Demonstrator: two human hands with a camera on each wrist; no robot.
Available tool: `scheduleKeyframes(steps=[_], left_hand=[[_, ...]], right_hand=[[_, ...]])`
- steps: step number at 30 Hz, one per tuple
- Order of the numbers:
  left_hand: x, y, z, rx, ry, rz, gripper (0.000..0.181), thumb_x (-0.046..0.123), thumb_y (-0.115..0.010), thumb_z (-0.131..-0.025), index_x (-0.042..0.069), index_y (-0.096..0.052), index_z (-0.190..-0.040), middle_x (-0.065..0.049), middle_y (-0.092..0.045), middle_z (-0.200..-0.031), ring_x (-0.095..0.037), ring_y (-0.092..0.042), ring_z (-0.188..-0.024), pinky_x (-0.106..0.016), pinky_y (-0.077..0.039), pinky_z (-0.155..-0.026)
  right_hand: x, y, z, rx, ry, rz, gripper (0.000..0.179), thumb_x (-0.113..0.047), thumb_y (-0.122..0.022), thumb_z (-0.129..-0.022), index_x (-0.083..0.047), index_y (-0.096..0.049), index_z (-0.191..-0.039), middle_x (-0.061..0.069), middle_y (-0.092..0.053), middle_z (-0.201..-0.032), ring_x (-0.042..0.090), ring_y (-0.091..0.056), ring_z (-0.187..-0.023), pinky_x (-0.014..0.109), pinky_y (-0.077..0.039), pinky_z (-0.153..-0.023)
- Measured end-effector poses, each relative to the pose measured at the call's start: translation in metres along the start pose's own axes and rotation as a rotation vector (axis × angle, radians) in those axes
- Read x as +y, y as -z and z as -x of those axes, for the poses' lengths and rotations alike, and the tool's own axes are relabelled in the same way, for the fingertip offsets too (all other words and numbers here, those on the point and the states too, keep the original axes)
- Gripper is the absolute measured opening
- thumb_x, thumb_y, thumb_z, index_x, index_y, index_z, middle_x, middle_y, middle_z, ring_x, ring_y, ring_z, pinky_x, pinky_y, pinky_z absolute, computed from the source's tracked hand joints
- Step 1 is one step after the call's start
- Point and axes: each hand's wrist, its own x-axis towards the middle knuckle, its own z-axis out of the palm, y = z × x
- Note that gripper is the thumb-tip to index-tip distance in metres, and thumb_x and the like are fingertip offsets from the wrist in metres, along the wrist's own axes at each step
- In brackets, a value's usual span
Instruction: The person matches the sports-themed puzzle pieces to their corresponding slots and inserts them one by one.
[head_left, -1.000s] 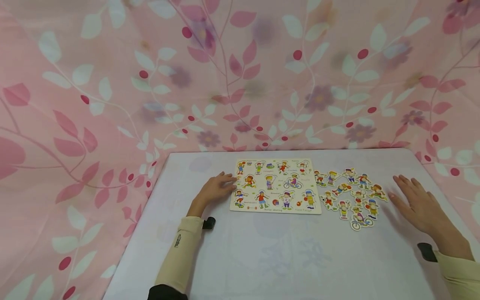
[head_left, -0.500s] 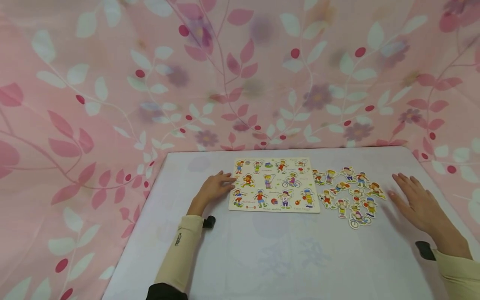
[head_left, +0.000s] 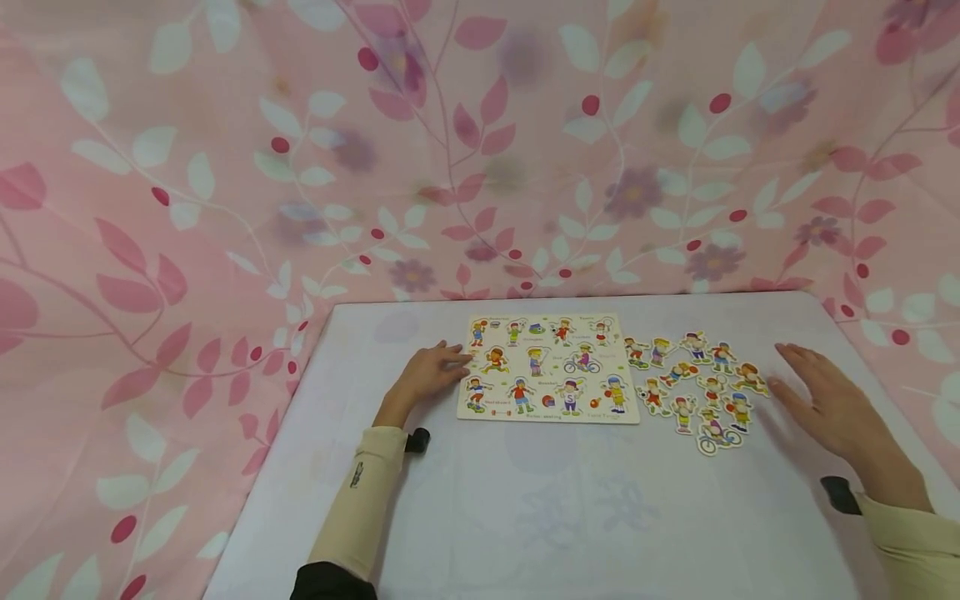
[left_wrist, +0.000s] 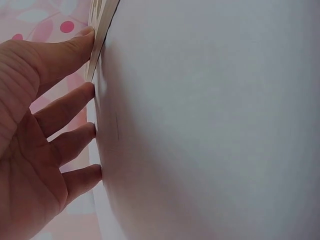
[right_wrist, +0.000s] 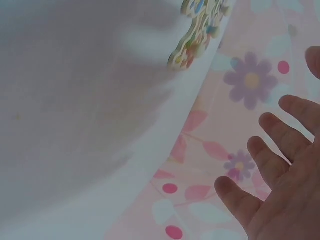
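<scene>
A cream puzzle board (head_left: 553, 406) with printed sports figures lies flat on the table. My left hand (head_left: 427, 375) is at its left edge; in the left wrist view the thumb (left_wrist: 70, 55) touches the board's side while the other fingertips rest on the cloth. To the board's right lies a loose cluster of figure-shaped puzzle pieces (head_left: 682, 372), among them a cyclist piece (head_left: 718, 433). Just right of that cluster is my right hand (head_left: 840, 412), fingers extended and holding nothing. The right wrist view shows those fingers (right_wrist: 270, 155) spread apart, off the cloth.
A white cloth (head_left: 525, 517) covers the table. Behind it and along the sides hangs a pink floral curtain (head_left: 480, 150). Some pieces touch or lie very near one another, and the leftmost sits close to the board's right edge.
My right hand has shifted slightly left toward the puzzle pieces. The left hand stays by the board, and the view has tilted a little.
</scene>
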Motion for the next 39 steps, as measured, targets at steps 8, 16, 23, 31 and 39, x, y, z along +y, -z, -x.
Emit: scheduleKeyframes(steps=[8, 16, 23, 31, 39], left_hand=[[-0.001, -0.001, -0.002, 0.0, 0.028, -0.006, 0.034, 0.034, -0.071, -0.091, 0.021, -0.072, -0.123, -0.005, -0.057, -0.138, -0.037, -0.039, -0.138, -0.052, -0.03, -0.112], [0.001, 0.002, -0.001, -0.01, 0.046, 0.006, 0.034, 0.032, -0.073, -0.09, 0.02, -0.072, -0.122, -0.005, -0.057, -0.138, -0.037, -0.039, -0.138, -0.053, -0.03, -0.112], [0.001, 0.001, -0.002, -0.011, 0.05, 0.004, 0.034, 0.033, -0.072, -0.091, 0.021, -0.072, -0.123, -0.004, -0.057, -0.138, -0.036, -0.039, -0.138, -0.052, -0.03, -0.112], [0.001, 0.002, -0.002, -0.018, 0.059, -0.001, 0.034, 0.033, -0.072, -0.091, 0.021, -0.072, -0.123, -0.003, -0.056, -0.138, -0.036, -0.039, -0.138, -0.052, -0.029, -0.113], [0.002, 0.001, -0.002, -0.02, 0.061, 0.01, 0.034, 0.033, -0.072, -0.091, 0.021, -0.072, -0.123, -0.004, -0.056, -0.139, -0.036, -0.038, -0.139, -0.053, -0.028, -0.113]], right_hand=[[-0.023, -0.006, -0.018, -0.071, -0.012, -0.016, 0.065, -0.041, -0.056, -0.1, -0.01, -0.035, -0.153, 0.034, -0.038, -0.143, 0.057, -0.033, -0.128, 0.078, -0.028, -0.092], [-0.047, -0.016, -0.038, -0.149, -0.024, -0.003, 0.065, -0.049, -0.06, -0.095, -0.006, -0.05, -0.142, 0.023, -0.057, -0.117, 0.038, -0.056, -0.097, 0.051, -0.051, -0.067], [-0.055, -0.029, -0.051, -0.179, -0.035, 0.018, 0.062, -0.046, -0.065, -0.093, -0.002, -0.054, -0.135, 0.015, -0.059, -0.103, 0.023, -0.052, -0.074, 0.031, -0.041, -0.05], [-0.061, -0.042, -0.063, -0.217, -0.038, 0.015, 0.049, -0.035, -0.071, -0.09, -0.001, -0.061, -0.124, 0.012, -0.06, -0.093, 0.023, -0.052, -0.073, 0.031, -0.041, -0.054], [-0.061, -0.051, -0.071, -0.241, -0.034, -0.002, 0.036, -0.036, -0.072, -0.088, -0.006, -0.066, -0.108, 0.006, -0.062, -0.087, 0.022, -0.054, -0.073, 0.035, -0.044, -0.057]])
